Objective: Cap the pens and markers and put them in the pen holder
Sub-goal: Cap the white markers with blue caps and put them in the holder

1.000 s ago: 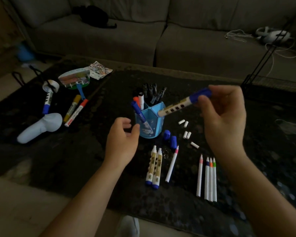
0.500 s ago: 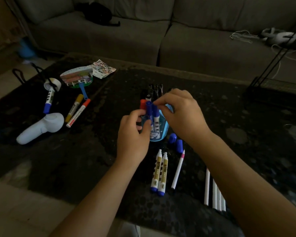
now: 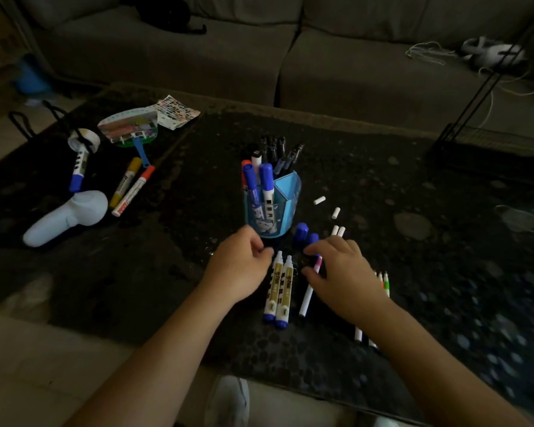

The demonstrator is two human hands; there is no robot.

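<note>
A blue pen holder (image 3: 285, 204) stands mid-table with two blue-capped markers (image 3: 265, 180) and several dark pens in it. Two uncapped white markers (image 3: 278, 288) lie side by side just in front of it. My left hand (image 3: 238, 266) hovers at their left, fingers curled, holding nothing. My right hand (image 3: 339, 272) is spread low over a thin pink pen (image 3: 309, 288), fingertips near two loose blue caps (image 3: 304, 234). Several thin coloured pens (image 3: 383, 280) lie partly under my right forearm. Small white caps (image 3: 327, 206) are scattered right of the holder.
At far left lie a yellow marker (image 3: 125, 186), a red marker (image 3: 133, 195), a blue-capped marker (image 3: 79, 171), a white handheld device (image 3: 65, 218), a hand fan (image 3: 130, 129) and a sticker sheet (image 3: 176, 114). A grey sofa (image 3: 259, 57) is behind; a black wire rack (image 3: 487, 146) stands at right.
My right hand put the blue-capped marker into the holder, let go, and came down over the pink pen. My left hand dropped from the holder to beside the two uncapped markers.
</note>
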